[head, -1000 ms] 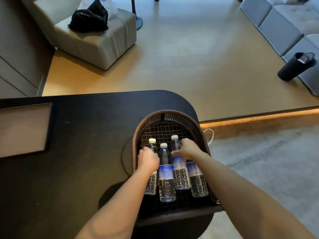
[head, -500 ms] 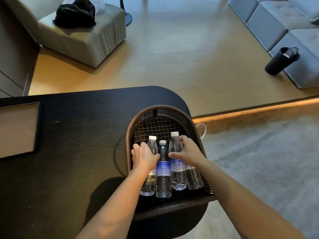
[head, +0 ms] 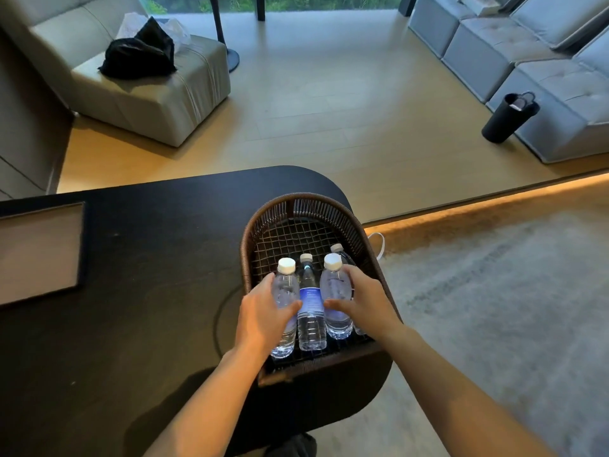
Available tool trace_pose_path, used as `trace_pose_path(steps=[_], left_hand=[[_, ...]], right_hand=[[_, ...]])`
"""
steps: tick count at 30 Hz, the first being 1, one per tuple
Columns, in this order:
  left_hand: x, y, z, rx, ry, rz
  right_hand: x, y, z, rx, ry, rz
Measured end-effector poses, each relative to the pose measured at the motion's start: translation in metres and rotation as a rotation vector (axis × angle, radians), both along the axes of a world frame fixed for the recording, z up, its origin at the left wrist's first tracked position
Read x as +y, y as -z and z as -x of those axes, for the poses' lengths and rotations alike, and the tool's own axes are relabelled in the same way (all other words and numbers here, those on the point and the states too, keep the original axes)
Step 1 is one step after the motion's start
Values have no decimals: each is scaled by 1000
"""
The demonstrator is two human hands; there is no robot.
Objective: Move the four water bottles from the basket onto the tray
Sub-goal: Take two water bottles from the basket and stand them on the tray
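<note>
At the lower centre of the frame, my left hand (head: 263, 316) wraps around the leftmost bottle (head: 284, 293) while my right hand (head: 365, 300) closes on the third bottle (head: 333, 291), both in the woven basket (head: 369, 255) at the rounded end of the black table (head: 148, 275). I take one bottle in each hand, by the body rather than the cap, likely so two go across in a single trip. These two appear tilted up, caps raised toward me; whether their bases have left the mesh floor I cannot tell. The middle bottle (head: 309, 311) lies flat between them, and a fourth bottle (head: 339, 250) shows only its cap behind my right hand. All are clear plastic, white-capped, with blue labels. The tray (head: 39, 252) waits well apart at the left edge.
</note>
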State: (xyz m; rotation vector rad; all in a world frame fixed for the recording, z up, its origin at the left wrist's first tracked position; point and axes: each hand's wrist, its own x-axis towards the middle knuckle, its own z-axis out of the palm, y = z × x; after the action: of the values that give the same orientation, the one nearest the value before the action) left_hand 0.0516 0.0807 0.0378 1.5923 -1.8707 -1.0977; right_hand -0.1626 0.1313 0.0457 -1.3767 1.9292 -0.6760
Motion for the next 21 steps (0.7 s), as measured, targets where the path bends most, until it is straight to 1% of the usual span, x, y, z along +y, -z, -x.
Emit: trace_pose_path(steps=[4, 7, 11, 14, 21], left_hand=[[17, -16, -15, 134, 31, 150], [27, -37, -25, 148, -27, 240], [42, -67, -53, 238, -37, 282], [54, -87, -86, 285, -63, 252], [77, -99, -178, 166, -160, 326]], right_hand=[[18, -18, -21, 66, 26, 141], [28, -39, -40, 95, 43, 242], [44, -68, -72, 84, 53, 355], [55, -82, -102, 36, 58, 419], [60, -90, -188, -71, 43, 417]])
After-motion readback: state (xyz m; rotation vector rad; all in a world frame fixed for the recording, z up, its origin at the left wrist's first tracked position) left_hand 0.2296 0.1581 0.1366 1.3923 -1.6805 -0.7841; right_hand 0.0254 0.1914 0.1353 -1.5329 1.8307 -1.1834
